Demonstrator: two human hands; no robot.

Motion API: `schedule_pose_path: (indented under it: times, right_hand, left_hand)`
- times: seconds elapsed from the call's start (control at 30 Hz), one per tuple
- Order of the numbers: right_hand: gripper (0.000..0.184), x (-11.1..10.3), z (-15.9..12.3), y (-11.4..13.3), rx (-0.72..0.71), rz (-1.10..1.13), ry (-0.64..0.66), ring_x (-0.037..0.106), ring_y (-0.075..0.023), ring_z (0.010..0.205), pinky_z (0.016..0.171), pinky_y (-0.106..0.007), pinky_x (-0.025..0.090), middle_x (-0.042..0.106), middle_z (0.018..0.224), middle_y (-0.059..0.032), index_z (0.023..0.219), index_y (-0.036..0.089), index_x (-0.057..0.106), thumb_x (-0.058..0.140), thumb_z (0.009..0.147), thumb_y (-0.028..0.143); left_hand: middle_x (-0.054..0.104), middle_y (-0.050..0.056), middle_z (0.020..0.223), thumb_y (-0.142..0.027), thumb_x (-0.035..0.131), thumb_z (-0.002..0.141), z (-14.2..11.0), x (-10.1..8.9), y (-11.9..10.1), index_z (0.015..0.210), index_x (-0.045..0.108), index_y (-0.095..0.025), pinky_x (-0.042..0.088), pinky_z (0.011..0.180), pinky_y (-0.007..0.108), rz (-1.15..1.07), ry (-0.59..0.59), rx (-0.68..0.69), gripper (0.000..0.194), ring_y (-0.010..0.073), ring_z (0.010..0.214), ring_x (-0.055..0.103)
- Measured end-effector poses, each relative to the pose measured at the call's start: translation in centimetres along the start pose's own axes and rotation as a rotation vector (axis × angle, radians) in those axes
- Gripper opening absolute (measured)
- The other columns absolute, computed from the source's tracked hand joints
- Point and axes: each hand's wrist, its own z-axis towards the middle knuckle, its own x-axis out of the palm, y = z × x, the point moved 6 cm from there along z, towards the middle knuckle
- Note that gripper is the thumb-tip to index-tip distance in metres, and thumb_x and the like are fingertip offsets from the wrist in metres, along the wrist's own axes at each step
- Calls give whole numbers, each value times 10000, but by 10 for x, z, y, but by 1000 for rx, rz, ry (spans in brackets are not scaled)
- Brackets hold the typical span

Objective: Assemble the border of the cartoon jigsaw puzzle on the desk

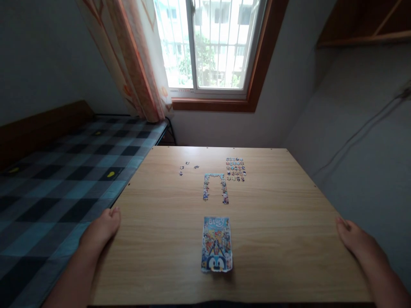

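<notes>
My left hand (102,227) is closed round the left edge of the wooden table (272,239), with its thumb side up. At the opposite edge, my right hand (355,235) grips the tabletop in the same way; its lower fingers are hidden. Between my hands, nearer to me, lies a colourful picture sheet (217,244) marked "Bluey", its near end curling up slightly. Beyond it sits a partly joined jigsaw border (214,175), shaped like an arch with its open side towards me. Neither hand touches the puzzle or the sheet.
Loose jigsaw pieces (235,169) stand in rows right of the border. Several more pieces (182,167) are scattered to its left. A bed with a checked cover (80,171) runs along the table's left side. A window (212,47) and a curtain (131,55) are behind.
</notes>
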Motion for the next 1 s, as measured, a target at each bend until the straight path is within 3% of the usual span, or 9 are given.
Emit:
schedule_pose_path:
  times: [0.2, 0.23, 0.3, 0.33, 0.4, 0.5, 0.63, 0.77, 1.0]
  right_hand:
    - [616, -12, -15, 13, 53, -51, 48, 689, -403, 876, 755, -502, 528, 727, 935, -186, 1152, 198, 708, 323, 911, 616]
    - [612, -19, -21, 21, 39, -84, -9, 674, -413, 921, 785, -516, 518, 723, 995, -198, 1200, 190, 690, 329, 914, 594]
    - [597, -37, -36, 47, -42, -147, -264, 603, -439, 1096, 901, -561, 468, 664, 1226, -206, 1333, 183, 610, 383, 910, 537]
    - [580, -43, -45, 63, -113, -143, -375, 561, -436, 1170, 960, -569, 433, 620, 1316, -193, 1365, 188, 583, 413, 908, 502]
    - [513, -44, -64, 102, -304, -109, -480, 497, -399, 1272, 1065, -538, 360, 561, 1385, -200, 1316, 146, 609, 432, 917, 417]
    - [411, -28, -92, 167, -604, -80, -435, 439, -355, 1348, 1135, -541, 284, 563, 1388, -171, 1215, 168, 660, 437, 926, 355]
    - [328, -10, -128, 245, -903, 50, -355, 407, -332, 1392, 1170, -587, 231, 560, 1419, -116, 1192, 226, 674, 489, 930, 298]
    - [349, -1, -145, 313, -1074, 170, -301, 379, -346, 1424, 1179, -623, 208, 525, 1467, -127, 1233, 215, 659, 529, 914, 272]
    - [356, 6, -134, 411, -1130, 363, -299, 296, -314, 1488, 1213, -614, 148, 505, 1503, -95, 1236, 205, 664, 507, 917, 206]
  left_hand:
    - [731, 172, 994, -510, 292, 944, -17, -9, -7, 1048, 659, -146, 485, 764, 365, 42, -44, -9, 527, 321, 942, 658]
    - [715, 190, 1060, -511, 315, 935, -25, -15, -11, 1098, 655, -138, 488, 792, 405, 65, -122, -6, 530, 342, 980, 642]
    - [624, 204, 1280, -499, 353, 924, -48, -36, -24, 1274, 590, -155, 462, 889, 521, 77, -441, 29, 545, 393, 1148, 561]
    - [573, 194, 1362, -474, 368, 926, -62, -45, -35, 1330, 557, -158, 428, 954, 550, 42, -592, 102, 547, 391, 1219, 517]
    - [521, 185, 1425, -414, 401, 925, -85, -50, -63, 1323, 574, -147, 350, 1063, 564, -52, -710, 337, 509, 383, 1287, 471]
    - [522, 160, 1436, -349, 419, 928, -109, -39, -109, 1284, 614, -181, 255, 1163, 532, -162, -643, 676, 440, 349, 1346, 439]
    - [566, 129, 1406, -306, 382, 954, -125, -13, -173, 1268, 631, -197, 343, 1148, 449, -218, -455, 1025, 415, 281, 1328, 476]
    - [580, 140, 1396, -288, 357, 971, -117, 2, -224, 1327, 590, -151, 365, 1159, 431, -303, -386, 1039, 447, 264, 1323, 496]
    - [625, 158, 1351, -267, 337, 1001, -95, 13, -294, 1344, 586, -72, 397, 1142, 365, -405, -297, 920, 466, 232, 1277, 553]
